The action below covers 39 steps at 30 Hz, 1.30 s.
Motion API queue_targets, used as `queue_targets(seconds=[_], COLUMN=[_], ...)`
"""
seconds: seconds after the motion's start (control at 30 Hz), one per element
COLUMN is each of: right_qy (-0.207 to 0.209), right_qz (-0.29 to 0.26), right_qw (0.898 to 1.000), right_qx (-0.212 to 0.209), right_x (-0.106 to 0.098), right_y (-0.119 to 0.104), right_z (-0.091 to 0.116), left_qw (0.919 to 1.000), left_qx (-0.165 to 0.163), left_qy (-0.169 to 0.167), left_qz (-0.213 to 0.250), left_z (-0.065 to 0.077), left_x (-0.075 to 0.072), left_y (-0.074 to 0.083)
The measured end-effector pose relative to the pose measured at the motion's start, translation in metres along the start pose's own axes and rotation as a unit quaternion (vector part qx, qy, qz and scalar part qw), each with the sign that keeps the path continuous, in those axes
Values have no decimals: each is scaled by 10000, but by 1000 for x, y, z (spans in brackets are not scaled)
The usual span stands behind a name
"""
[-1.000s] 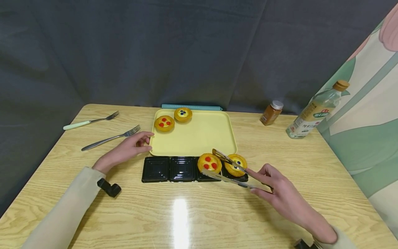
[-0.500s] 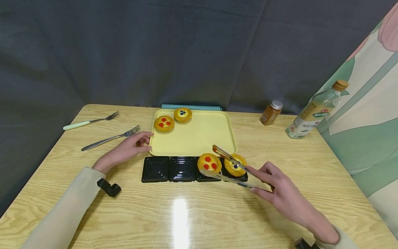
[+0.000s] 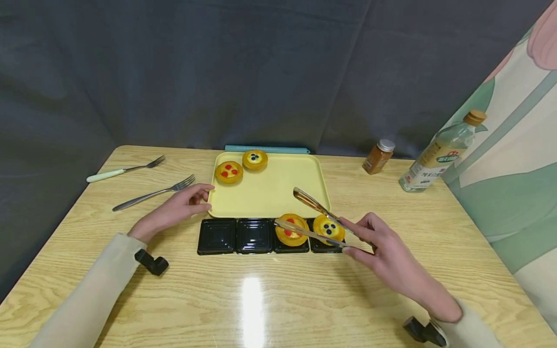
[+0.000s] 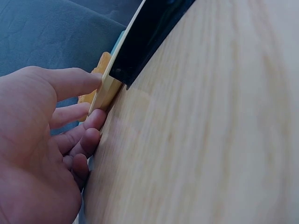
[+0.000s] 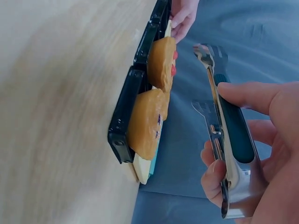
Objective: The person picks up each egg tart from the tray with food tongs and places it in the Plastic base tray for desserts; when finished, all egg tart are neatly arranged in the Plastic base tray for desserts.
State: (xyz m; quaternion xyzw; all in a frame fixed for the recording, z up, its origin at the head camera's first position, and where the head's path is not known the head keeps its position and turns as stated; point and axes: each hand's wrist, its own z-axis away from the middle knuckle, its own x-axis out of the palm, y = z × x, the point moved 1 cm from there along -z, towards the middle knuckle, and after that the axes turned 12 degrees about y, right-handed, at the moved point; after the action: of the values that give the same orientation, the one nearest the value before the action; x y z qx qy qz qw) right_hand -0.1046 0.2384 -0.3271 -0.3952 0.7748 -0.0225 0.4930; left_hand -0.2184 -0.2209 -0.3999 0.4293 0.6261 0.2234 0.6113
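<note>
My right hand (image 3: 391, 258) grips metal tongs (image 3: 311, 234) with dark green handle grips (image 5: 236, 126). Their arms stand apart above two tarts, with nothing between the tips. A red-topped tart (image 3: 285, 237) and a blue-topped tart (image 3: 328, 229) sit in the two right compartments of a black plastic tray (image 3: 217, 237); the two left compartments hold nothing. Behind it lies a yellow tray (image 3: 278, 188) with another red-topped tart (image 3: 228, 172) and another blue-topped tart (image 3: 255, 160) at its back left. Thumb and fingers of my left hand (image 3: 184, 205) touch the yellow tray's left rim.
Left on the table lie a green-handled fork (image 3: 124, 170) and a metal fork (image 3: 152, 193). A teal bar (image 3: 267, 150) lies behind the yellow tray. At the back right are a spice jar (image 3: 378, 157) and a tall bottle (image 3: 439, 152).
The tongs have moved slightly up and left in the head view, uncovering the blue topping of the right tart. My left hand stays at the yellow tray's rim.
</note>
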Motion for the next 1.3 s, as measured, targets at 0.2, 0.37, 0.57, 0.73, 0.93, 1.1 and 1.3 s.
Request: queue_targets(seconds=[0.2, 0.37, 0.57, 0.73, 0.93, 1.1, 1.3], right_qy=[-93, -140, -277, -350, -442, -492, -587], right_qz=[6, -44, -109, -67, 23, 75, 139], right_qw=[9999, 9997, 9992, 9989, 9983, 9977, 9970], right_qx=[103, 206, 282, 306, 389, 452, 489], right_x=[2, 5, 9, 14, 19, 25, 33], right_y=[3, 6, 10, 15, 21, 26, 33], right_z=[-17, -31, -49, -64, -78, -89, -103], left_qw=[10000, 10000, 10000, 10000, 10000, 9999, 9999], left_qx=[-36, -4, 22, 38, 8, 17, 66], left_qy=[-39, -17, -13, -13, -36, -36, -10], left_qz=[2, 9, 74, 83, 84, 107, 101], left_z=[-1, -1, 1, 1, 0, 0, 1], left_x=[0, 0, 0, -1, -1, -1, -1], left_y=[-2, 0, 3, 2, 1, 3, 3])
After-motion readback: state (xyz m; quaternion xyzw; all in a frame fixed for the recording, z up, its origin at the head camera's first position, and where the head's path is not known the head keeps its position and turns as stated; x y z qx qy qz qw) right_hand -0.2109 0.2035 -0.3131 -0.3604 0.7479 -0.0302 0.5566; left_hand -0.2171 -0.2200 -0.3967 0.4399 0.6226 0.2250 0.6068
